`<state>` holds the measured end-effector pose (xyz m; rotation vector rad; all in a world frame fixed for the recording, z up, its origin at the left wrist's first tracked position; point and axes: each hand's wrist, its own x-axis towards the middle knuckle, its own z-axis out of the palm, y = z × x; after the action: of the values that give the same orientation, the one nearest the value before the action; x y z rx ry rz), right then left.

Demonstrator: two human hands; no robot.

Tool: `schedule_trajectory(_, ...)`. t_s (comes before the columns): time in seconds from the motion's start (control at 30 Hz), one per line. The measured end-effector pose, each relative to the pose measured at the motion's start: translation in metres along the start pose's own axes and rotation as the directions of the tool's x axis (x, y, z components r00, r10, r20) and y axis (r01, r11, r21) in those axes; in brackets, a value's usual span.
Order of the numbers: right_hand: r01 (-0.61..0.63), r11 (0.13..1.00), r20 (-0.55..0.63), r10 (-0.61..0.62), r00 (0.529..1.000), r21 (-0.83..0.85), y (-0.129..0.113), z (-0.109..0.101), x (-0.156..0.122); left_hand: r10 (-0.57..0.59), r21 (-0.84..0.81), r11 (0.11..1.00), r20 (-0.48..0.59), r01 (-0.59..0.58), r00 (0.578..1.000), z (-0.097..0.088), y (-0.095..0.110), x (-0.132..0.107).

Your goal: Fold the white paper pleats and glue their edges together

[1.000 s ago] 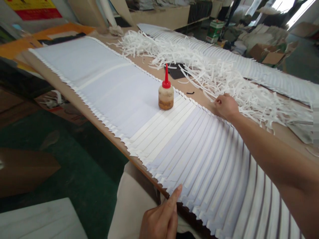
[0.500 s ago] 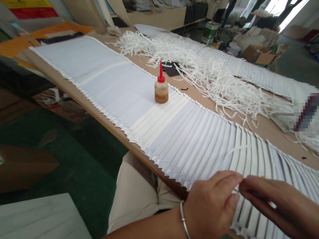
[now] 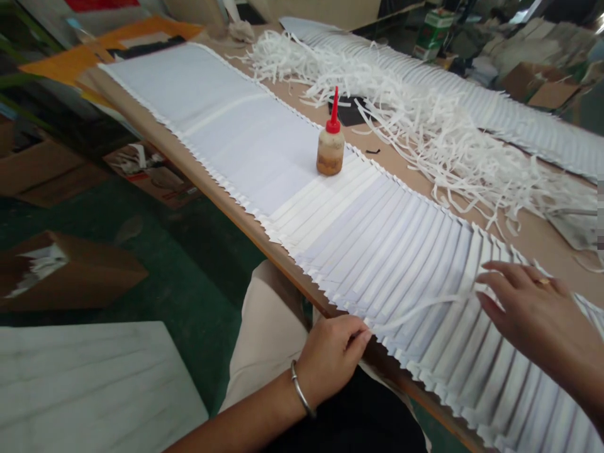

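Note:
My left hand (image 3: pixel 335 355) is at the near table edge, fingers pinched on the near end of a thin white paper strip (image 3: pixel 419 306). The strip runs across the long white pleated sheet (image 3: pixel 377 245). My right hand (image 3: pixel 533 311) hovers over the pleats at the strip's far end, fingers spread and curved, fingertips touching or just above the strip. A glue bottle (image 3: pixel 330 146) with a red nozzle stands upright on the sheet farther up the table.
A large heap of loose white paper strips (image 3: pixel 425 126) lies beyond the sheet on the brown table (image 3: pixel 410 170). A second pleated sheet (image 3: pixel 472 100) lies behind it. Cardboard pieces (image 3: pixel 66 267) and a green floor are to the left. A white board (image 3: pixel 94 384) is near left.
My hands were together pinching the strip half a second ago. They have moved apart, stretching the strip across the pleats: left to the near edge, right toward the far side.

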<state>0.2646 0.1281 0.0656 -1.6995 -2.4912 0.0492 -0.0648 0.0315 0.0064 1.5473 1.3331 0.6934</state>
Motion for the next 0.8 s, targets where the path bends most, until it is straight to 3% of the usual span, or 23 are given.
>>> schedule_trajectory(0.07,0.195,0.978,-0.031,-0.193,0.981,0.077,-0.050,0.008,0.010,0.015,-0.001,1.000,-0.023,-0.015,1.000,0.004,0.000,0.000)
schedule_trajectory(0.13,0.375,0.869,0.036,-0.407,0.913,0.324,-0.098,0.016,0.016,0.016,-0.029,0.999,-0.041,-0.017,0.999,0.005,0.000,0.001)
schedule_trajectory(0.17,0.403,0.816,0.087,-0.476,0.875,0.415,-0.117,0.020,0.019,0.007,-0.052,0.999,-0.050,-0.009,0.999,0.005,-0.001,0.002)
schedule_trajectory(0.23,0.326,0.783,0.225,-0.500,0.836,0.530,-0.142,0.029,0.024,-0.037,-0.105,0.994,-0.066,0.030,0.997,0.002,-0.004,0.004)
schedule_trajectory(0.33,0.128,0.808,0.394,-0.412,0.822,0.576,-0.149,0.040,0.034,-0.144,-0.184,0.974,-0.060,0.131,0.988,-0.005,-0.012,0.005)
schedule_trajectory(0.4,0.086,0.817,0.425,-0.383,0.820,0.570,-0.145,0.045,0.044,-0.197,-0.253,0.950,-0.032,0.183,0.980,-0.008,-0.017,0.005)
schedule_trajectory(0.6,0.138,0.881,0.401,-0.339,0.851,0.452,-0.140,0.049,0.073,-0.266,-0.423,0.877,-0.037,0.226,0.963,-0.014,-0.031,0.004)
schedule_trajectory(0.8,0.155,0.937,0.410,-0.281,0.868,0.313,-0.143,0.050,0.088,-0.220,-0.340,0.927,-0.146,0.160,0.965,-0.019,-0.042,-0.003)
